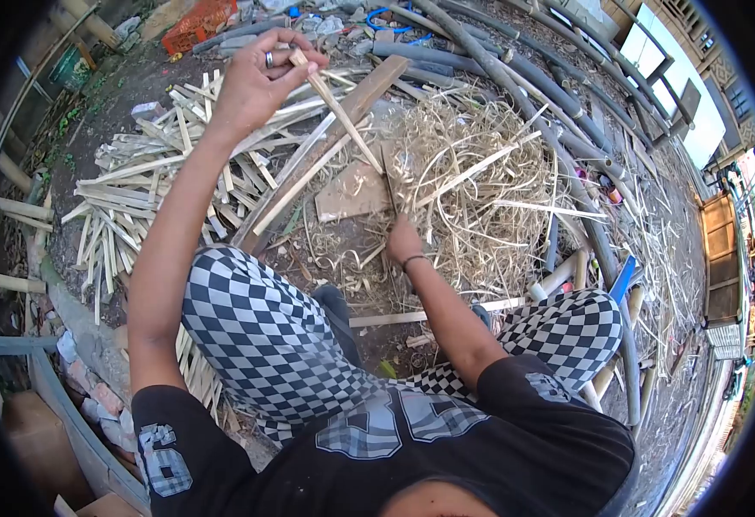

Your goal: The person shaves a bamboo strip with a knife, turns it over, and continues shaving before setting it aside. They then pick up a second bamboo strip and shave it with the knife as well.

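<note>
Left hand (252,92) fingers pinched on one end of the stick (338,110), long axis slanting to the board's right edge; right hand (405,241) nearer that lower end, fingers wrapped around the knife (390,187).

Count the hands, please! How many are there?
2. The left hand is raised at upper left, holding a pale strip; the right hand is near the middle, beside the shavings.
</note>
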Demonstrator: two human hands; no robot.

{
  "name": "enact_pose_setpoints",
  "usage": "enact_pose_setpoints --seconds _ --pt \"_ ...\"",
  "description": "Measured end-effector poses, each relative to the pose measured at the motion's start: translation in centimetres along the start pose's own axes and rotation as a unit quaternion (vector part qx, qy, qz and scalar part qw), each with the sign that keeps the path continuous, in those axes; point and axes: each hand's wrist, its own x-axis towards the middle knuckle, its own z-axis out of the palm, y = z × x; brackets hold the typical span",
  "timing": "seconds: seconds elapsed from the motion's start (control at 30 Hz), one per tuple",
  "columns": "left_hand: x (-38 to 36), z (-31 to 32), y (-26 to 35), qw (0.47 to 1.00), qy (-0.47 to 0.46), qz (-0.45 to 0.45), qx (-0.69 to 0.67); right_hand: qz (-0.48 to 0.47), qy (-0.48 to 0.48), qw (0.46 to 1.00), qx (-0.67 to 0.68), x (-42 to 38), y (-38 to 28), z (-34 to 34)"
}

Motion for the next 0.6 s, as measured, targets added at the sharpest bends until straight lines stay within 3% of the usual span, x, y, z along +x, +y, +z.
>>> enact_pose_setpoints --seconds 0.07,0.17,0.23,0.33,0.37,0.47,0.53,0.6 --pt "0.1 0.2 0.5 0.999 0.001 -0.026 -0.033 0.011 -0.014 1.0 0.016 1.1 0.7 0.1" --pt "0.2 0.3 1.1 0.996 -0.014 -0.005 -0.09 -0.044 0.029 0.998 0.023 3.7 1.7 2.3" --pt "0.4 0.3 1.6 0.995 0.011 -0.02 -0.093 0.028 -0.064 0.966 0.248 4.0 0.3 0.5" --pt "0.6 0.1 2.5 0.998 0.013 -0.03 -0.061 0.027 -0.026 0.958 0.284 3.6 -2.7 -3.7" --pt "0.5 0.2 2.9 0.997 0.005 -0.038 -0.066 -0.091 0.129 0.954 0.253 5.3 -2.6 -2.5" --pt "0.6 1.0 3.7 0.995 -0.012 -0.039 -0.094 -0.131 0.18 0.939 0.263 -3.2 -11.2 -15.2" --pt "0.4 1.6 4.3 0.995 -0.027 -0.035 -0.092 -0.211 0.259 0.892 0.303 -5.7 -14.0 -19.1" --pt "0.4 2.1 4.6 0.994 -0.047 -0.036 -0.091 -0.265 0.27 0.867 0.324 -8.0 -15.5 -22.3"
